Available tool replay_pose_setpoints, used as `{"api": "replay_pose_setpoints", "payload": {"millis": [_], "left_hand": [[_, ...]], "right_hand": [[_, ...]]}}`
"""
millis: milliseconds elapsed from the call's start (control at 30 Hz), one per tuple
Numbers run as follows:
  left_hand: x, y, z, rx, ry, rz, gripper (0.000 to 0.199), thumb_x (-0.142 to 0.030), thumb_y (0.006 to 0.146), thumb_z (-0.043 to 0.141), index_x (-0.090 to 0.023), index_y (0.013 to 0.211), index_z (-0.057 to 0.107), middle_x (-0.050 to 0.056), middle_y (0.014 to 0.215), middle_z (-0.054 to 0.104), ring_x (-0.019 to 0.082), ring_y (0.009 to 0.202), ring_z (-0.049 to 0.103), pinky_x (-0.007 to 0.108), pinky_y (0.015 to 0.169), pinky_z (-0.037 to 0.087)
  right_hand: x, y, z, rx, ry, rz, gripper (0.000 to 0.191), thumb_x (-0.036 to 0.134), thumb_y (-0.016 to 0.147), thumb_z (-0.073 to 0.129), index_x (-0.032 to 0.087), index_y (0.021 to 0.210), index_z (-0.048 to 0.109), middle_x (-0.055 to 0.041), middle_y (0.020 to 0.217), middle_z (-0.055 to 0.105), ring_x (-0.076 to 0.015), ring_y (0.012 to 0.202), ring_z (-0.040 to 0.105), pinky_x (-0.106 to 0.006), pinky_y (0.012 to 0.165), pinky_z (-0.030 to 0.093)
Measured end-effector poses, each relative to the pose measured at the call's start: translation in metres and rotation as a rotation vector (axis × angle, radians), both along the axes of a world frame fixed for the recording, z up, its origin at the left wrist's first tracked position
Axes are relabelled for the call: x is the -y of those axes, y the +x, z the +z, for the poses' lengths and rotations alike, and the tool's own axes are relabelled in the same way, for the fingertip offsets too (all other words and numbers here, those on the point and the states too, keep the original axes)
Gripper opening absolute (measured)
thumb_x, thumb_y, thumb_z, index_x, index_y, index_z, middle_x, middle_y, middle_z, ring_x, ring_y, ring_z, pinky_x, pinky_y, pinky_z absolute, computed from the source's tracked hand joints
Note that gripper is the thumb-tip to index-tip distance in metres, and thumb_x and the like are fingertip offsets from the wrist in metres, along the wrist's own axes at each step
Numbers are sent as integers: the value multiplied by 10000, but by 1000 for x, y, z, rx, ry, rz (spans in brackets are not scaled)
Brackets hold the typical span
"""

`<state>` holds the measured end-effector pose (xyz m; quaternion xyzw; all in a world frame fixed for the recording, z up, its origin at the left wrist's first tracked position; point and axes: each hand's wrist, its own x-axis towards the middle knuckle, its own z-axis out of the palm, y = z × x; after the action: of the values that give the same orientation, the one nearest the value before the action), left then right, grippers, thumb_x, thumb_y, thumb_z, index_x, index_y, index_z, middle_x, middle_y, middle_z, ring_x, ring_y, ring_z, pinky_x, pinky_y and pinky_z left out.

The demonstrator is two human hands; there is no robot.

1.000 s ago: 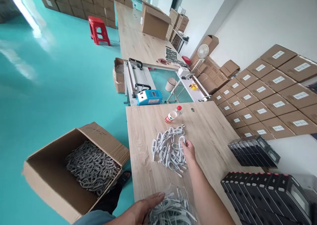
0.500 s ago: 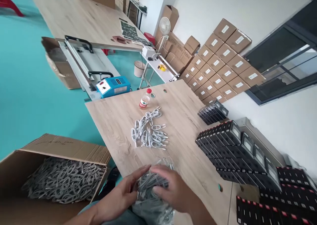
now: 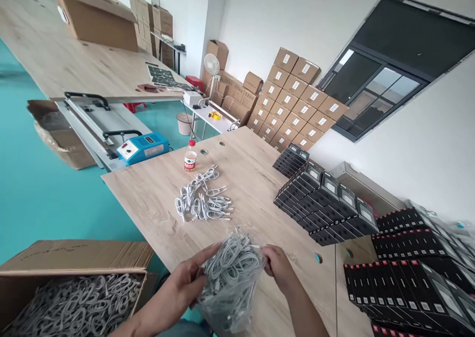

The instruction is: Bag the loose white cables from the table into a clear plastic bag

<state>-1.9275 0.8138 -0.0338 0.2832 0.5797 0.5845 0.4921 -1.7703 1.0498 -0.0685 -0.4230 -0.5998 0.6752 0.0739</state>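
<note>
A clear plastic bag [image 3: 233, 297] filled with coiled white-grey cables [image 3: 235, 263] rests at the near edge of the wooden table [image 3: 267, 203], its mouth facing away from me. My left hand [image 3: 191, 280] grips the bag's left side, fingers curled against it. On the other side, my right hand [image 3: 276, 267] pinches the bag's right edge between thumb and fingers. Beyond the bag lies a loose pile of coiled cables [image 3: 202, 198] on the tabletop. Behind that pile stands a bottle with a red cap [image 3: 190, 158].
A carton [image 3: 77, 255] of coiled cables stands at lower left. Stacked black boxes [image 3: 322, 203] line the table's right side, with more black boxes [image 3: 401, 282] nearer. A blue-cased sealing machine [image 3: 144, 146] is beyond the table's left edge. Brown cartons [image 3: 293, 99] are piled by the wall.
My right hand has moved from over the bag's top to its right edge and now pinches it. More of the cables inside show. The camera view has turned right.
</note>
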Motion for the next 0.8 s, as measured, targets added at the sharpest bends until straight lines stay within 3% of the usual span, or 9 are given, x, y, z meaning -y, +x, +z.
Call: {"api": "replay_pose_setpoints", "payload": {"millis": [100,167,233,333,433,500,567,667,800], "left_hand": [[-10,3,38,-40,-41,5,695,-474,940,567,-219,1555,369,-72,573,391,109,530,399,217,523,360],[-11,8,67,-127,-42,26,696,-506,929,582,-252,1548,388,-70,595,358,111,543,390,220,518,344],[-8,13,89,-185,-43,61,709,-521,916,596,-279,1549,385,-65,596,367,116,539,386,223,497,323],[-6,16,94,-267,-68,130,759,-508,886,628,-270,1558,366,-58,582,416,125,537,390,227,486,307],[-12,14,76,-309,-136,165,776,-495,858,620,-197,1540,403,-70,552,369,135,545,396,233,516,348],[-18,10,64,-314,-159,186,757,-460,856,600,-155,1526,424,-77,541,348,139,554,401,238,543,373],[-22,2,59,-318,-135,243,717,-400,869,585,-148,1521,427,-76,545,366,134,561,400,233,553,370],[-21,-21,68,-269,-54,316,669,-307,884,589,-150,1515,434,-84,529,365,105,523,329,212,519,319],[-18,-69,106,-70,70,422,645,-184,799,695,-127,1425,551,-79,553,418,48,498,267,159,466,281]], "right_hand": [[-17,19,53,-202,115,-151,383,405,694,639,232,527,340,89,473,275,-65,436,215,-251,446,141],[-23,39,89,-277,213,-169,418,411,754,665,227,547,352,76,510,296,-77,468,246,-260,462,180],[-23,56,112,-321,287,-177,453,434,822,649,224,549,354,68,510,306,-87,478,265,-270,480,218],[-19,64,109,-306,339,-137,457,459,850,612,225,532,382,60,463,339,-96,460,301,-278,488,257],[-19,48,74,-233,233,-35,413,447,788,620,229,519,395,60,418,361,-90,419,307,-276,461,217],[-22,32,51,-278,139,-56,408,455,764,617,235,523,373,70,407,353,-80,402,292,-271,453,193],[-24,15,41,-379,100,-120,407,451,762,622,234,534,364,75,419,363,-75,406,300,-265,456,208],[-26,-14,56,-515,72,-166,394,404,746,648,226,528,372,74,440,388,-71,416,332,-255,459,241],[-21,-69,102,-637,-43,-114,395,366,706,675,218,499,374,77,399,386,-59,377,327,-239,437,235]]}}
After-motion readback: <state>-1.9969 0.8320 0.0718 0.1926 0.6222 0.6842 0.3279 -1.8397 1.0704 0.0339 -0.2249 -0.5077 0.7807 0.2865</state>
